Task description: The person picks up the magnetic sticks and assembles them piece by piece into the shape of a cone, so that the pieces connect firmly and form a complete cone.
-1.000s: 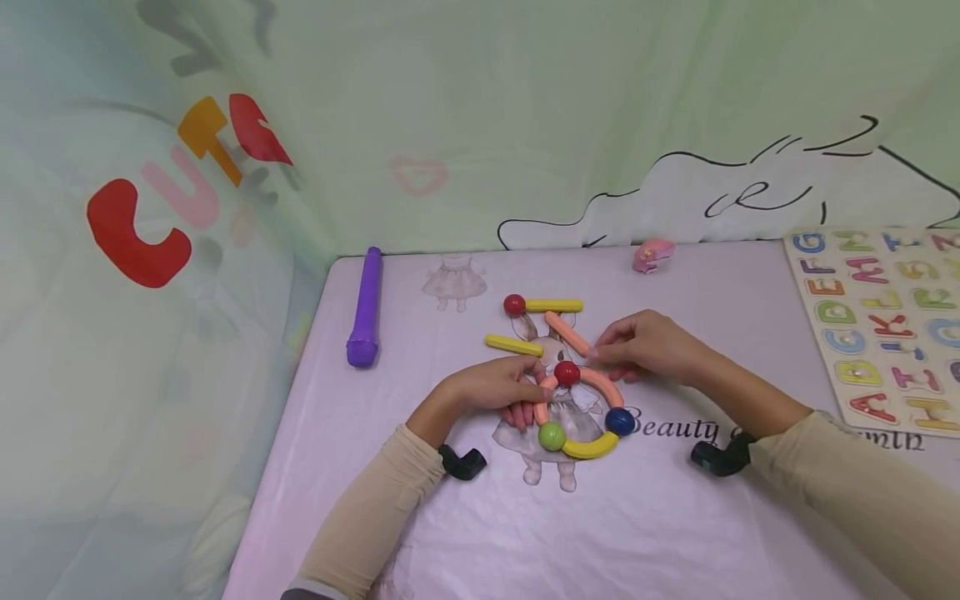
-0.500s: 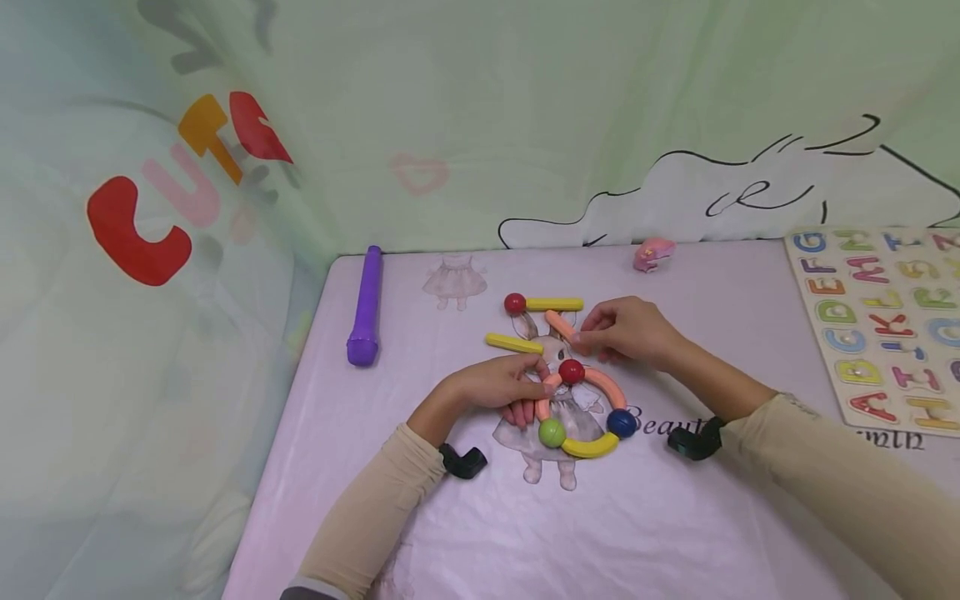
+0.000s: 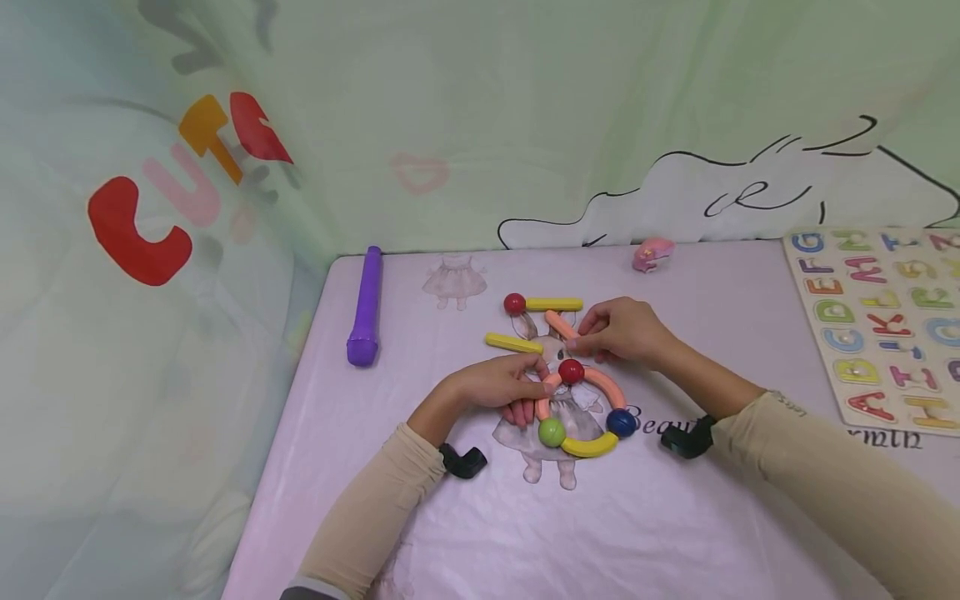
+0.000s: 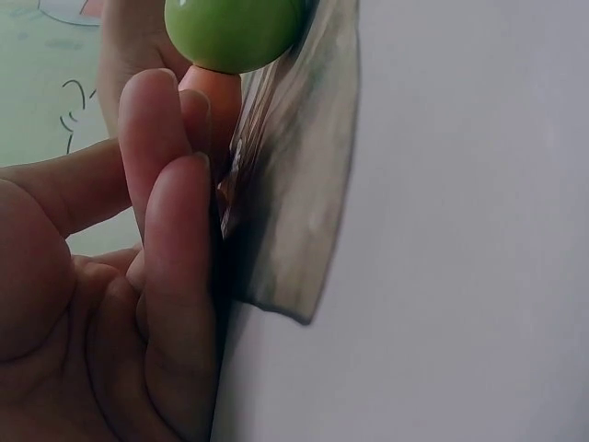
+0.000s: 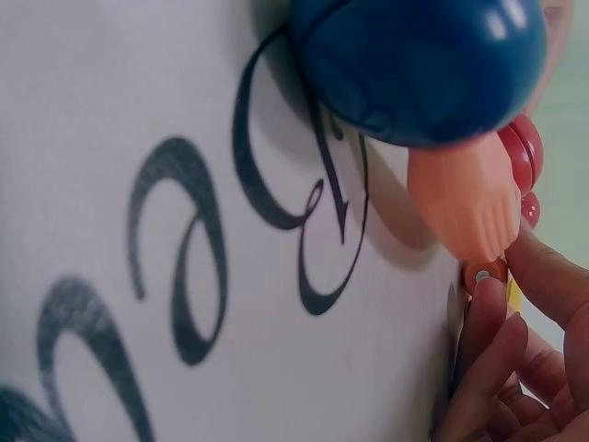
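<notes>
Pinches orange rod [image 3: 559, 323], slanted away leftward, by near end in right hand [image 3: 624, 333], beyond ring [image 3: 608, 386] gripped in left hand [image 3: 497, 385].

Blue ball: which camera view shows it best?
The head view: the blue ball appears whole, between an orange curved piece and yellow curved piece. The right wrist view shows it larger but cut off at the top; the left wrist view doesn't show it.

1. A purple microphone [image 3: 367, 304] is laid on the counter [image 3: 600, 533], at left.
2. A pink toy [image 3: 653, 254] (shape unclear) is set near the back.
3. An alphabet board [image 3: 862, 315] is partly seen at right.
</notes>
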Tool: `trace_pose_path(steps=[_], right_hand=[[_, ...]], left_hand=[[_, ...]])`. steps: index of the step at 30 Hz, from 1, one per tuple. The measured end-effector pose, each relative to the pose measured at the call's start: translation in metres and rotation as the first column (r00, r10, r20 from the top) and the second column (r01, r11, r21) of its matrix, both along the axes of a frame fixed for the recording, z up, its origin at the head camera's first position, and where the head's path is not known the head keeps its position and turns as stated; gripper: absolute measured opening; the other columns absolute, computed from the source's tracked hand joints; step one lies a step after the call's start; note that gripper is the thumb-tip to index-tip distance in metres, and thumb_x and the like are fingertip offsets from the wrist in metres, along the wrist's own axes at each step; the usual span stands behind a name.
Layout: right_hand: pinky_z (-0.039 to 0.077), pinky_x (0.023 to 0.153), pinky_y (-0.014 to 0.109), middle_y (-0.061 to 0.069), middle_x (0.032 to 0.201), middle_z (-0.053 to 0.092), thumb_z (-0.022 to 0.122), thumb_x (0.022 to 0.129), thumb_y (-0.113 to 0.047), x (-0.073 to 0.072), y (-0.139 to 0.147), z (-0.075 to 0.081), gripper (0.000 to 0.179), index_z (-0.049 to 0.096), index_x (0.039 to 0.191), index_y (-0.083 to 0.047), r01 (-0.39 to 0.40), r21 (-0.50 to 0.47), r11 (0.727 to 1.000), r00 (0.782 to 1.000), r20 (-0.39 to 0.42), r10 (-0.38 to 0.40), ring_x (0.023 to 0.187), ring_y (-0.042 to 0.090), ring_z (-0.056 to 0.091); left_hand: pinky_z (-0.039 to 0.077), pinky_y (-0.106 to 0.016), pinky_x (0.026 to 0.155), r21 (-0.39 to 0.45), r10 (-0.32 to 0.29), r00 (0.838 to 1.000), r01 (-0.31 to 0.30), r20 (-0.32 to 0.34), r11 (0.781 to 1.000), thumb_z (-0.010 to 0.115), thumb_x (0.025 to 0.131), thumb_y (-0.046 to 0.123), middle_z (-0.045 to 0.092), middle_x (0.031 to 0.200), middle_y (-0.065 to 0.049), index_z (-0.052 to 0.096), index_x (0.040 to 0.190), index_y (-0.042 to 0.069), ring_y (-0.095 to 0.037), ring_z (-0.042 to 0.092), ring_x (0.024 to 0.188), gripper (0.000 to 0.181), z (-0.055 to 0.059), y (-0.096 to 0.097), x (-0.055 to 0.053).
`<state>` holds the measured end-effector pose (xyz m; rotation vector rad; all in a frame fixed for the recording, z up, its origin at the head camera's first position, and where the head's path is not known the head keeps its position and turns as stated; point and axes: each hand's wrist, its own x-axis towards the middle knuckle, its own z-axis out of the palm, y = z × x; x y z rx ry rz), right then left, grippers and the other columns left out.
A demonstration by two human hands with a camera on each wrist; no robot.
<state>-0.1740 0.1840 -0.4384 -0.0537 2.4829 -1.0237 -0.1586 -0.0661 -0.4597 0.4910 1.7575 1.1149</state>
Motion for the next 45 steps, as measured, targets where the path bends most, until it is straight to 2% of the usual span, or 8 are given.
trace_pose_path(steps=[14, 26, 32, 45], right_hand=[[0.048, 0.06, 0.026, 0.003, 0.073, 0.066, 0.079, 0.089, -0.035, 0.006, 0.005, 0.006, 0.035, 0.073, 0.107, -0.005, -0.008, -0.01, 1.0, 1.0, 0.017, 0.008, 0.064, 0.017, 0.061], [0.049, 0.063, 0.026, 0.007, 0.087, 0.067, 0.075, 0.093, -0.035, 0.016, 0.014, 0.004, 0.035, 0.071, 0.115, -0.007, 0.006, -0.063, 0.998, 1.0, 0.002, -0.006, 0.071, 0.02, 0.061], [0.052, 0.067, 0.026, 0.009, 0.093, 0.067, 0.073, 0.095, -0.032, 0.021, 0.016, 0.004, 0.034, 0.07, 0.118, -0.008, 0.02, -0.079, 0.997, 1.0, -0.009, -0.021, 0.076, 0.022, 0.061], [0.056, 0.069, 0.028, 0.01, 0.103, 0.071, 0.071, 0.097, -0.029, 0.03, 0.016, 0.013, 0.032, 0.068, 0.122, -0.009, 0.047, -0.159, 0.986, 0.999, -0.02, -0.051, 0.088, 0.025, 0.063]], left_hand=[[0.053, -0.024, 0.054, -0.019, 0.023, 1.0, -0.023, -0.016, 1.0, 0.059, 0.105, 0.029, 0.071, 0.073, -0.003, 0.053, 0.116, 0.013, -0.013, 0.065, 0.056, 0.021, -0.001, 0.001, 0.001], [0.053, -0.025, 0.054, -0.025, 0.021, 0.999, -0.022, -0.029, 0.999, 0.059, 0.105, 0.03, 0.071, 0.072, -0.004, 0.053, 0.116, 0.014, -0.014, 0.065, 0.056, 0.021, -0.004, 0.002, 0.0], [0.052, -0.024, 0.054, -0.026, 0.036, 0.999, -0.036, -0.009, 0.999, 0.059, 0.105, 0.03, 0.07, 0.073, -0.003, 0.052, 0.116, 0.014, -0.014, 0.065, 0.056, 0.02, -0.004, 0.002, 0.001], [0.053, -0.025, 0.054, -0.026, 0.048, 0.999, -0.048, -0.007, 0.999, 0.059, 0.105, 0.029, 0.07, 0.072, -0.005, 0.051, 0.118, 0.014, -0.015, 0.065, 0.056, 0.022, -0.004, 0.001, 0.001]])
